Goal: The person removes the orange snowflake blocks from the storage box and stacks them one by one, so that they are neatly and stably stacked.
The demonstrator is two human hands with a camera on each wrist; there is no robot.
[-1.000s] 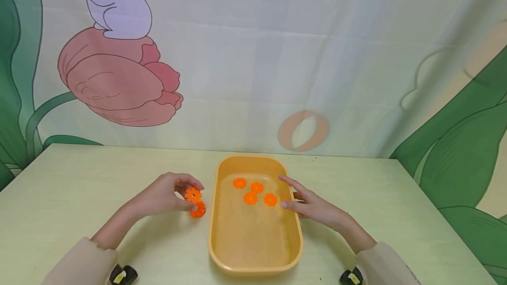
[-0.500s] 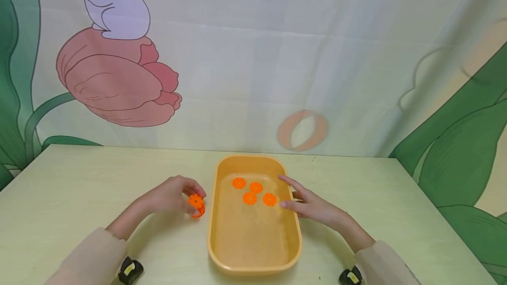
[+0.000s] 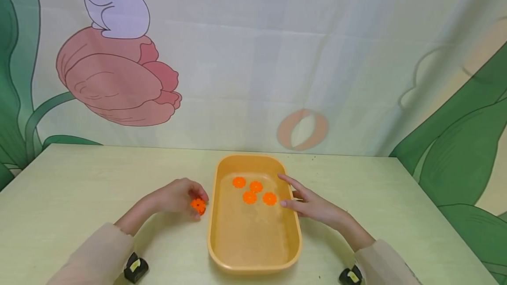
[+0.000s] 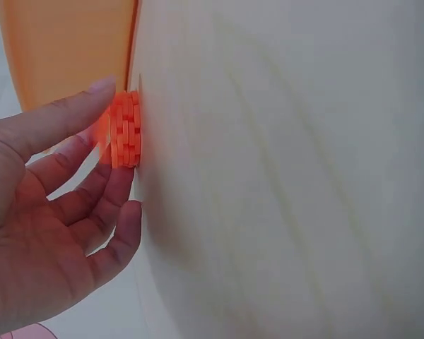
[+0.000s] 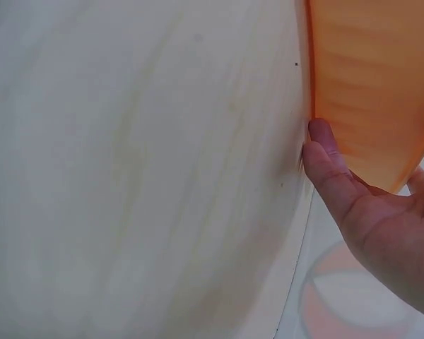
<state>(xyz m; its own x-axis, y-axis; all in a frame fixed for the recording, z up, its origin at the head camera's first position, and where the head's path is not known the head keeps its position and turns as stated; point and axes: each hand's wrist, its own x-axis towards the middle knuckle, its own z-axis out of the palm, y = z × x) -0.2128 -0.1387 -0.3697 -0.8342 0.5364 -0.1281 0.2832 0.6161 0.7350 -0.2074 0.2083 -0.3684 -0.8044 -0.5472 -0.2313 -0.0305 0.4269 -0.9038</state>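
Note:
Left of the tray, my left hand (image 3: 180, 197) pinches an orange notched disc (image 3: 198, 205) between thumb and fingers. Close under it, in the left wrist view, stands a short stack of orange notched discs (image 4: 126, 131) on the table, and the pinched disc is blurred there. My right hand (image 3: 310, 206) holds the right wall of the yellow tray (image 3: 253, 269), with thumb and index fingertip over the rim and the other fingers outside. From the right wrist view, fingers (image 5: 325, 162) lie against the tray's outer side.
Inside the tray lie several flat orange notched discs (image 3: 249, 197) toward its far half. The pale table (image 3: 396, 214) ends at a printed curtain (image 3: 237, 56) behind. A black band (image 3: 136, 267) sits at the left sleeve, another black band (image 3: 350, 275) at the right.
My left hand has moved right and slightly down, and the orange disc in it has come down over the stack. The right hand and the tray have stayed put.

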